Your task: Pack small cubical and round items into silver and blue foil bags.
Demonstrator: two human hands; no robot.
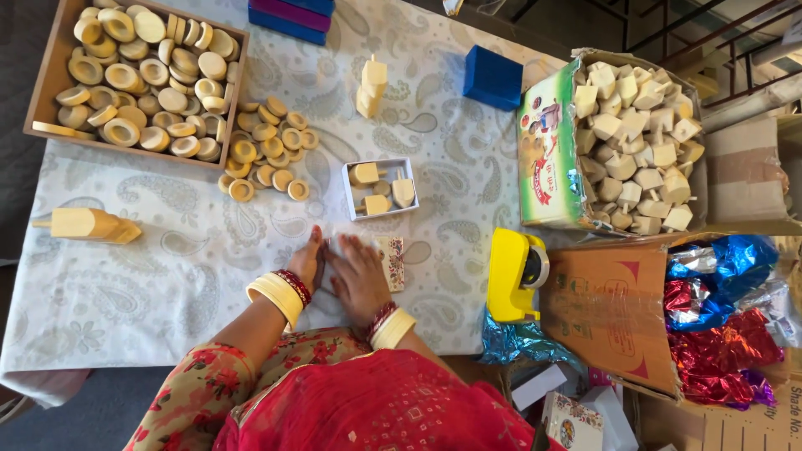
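Both hands lie close together, low on the paisley tablecloth (167,276). The right hand (361,276) is spread flat, fingers open, palm down on a white sheet of paper (338,250) that barely stands out from the cloth; it grips nothing. The left hand (307,263) rests at that sheet's left edge with its fingers extended, and whether it pinches the paper cannot be told. Just right of the right hand lies a small patterned card box (393,260), flat on the cloth. Just above the hands sits a small white open box (380,188) holding three wooden spinning tops. At the top left a shallow wooden tray (42,92) is heaped with round wooden discs, and more discs (263,150) spill onto the cloth beside it. On the right a green carton (547,159) is full of wooden block-shaped tops, and below it a brown cardboard box (610,309) holds crumpled red and blue foil. A yellow tape dispenser (514,276) stands between the hands and that box.
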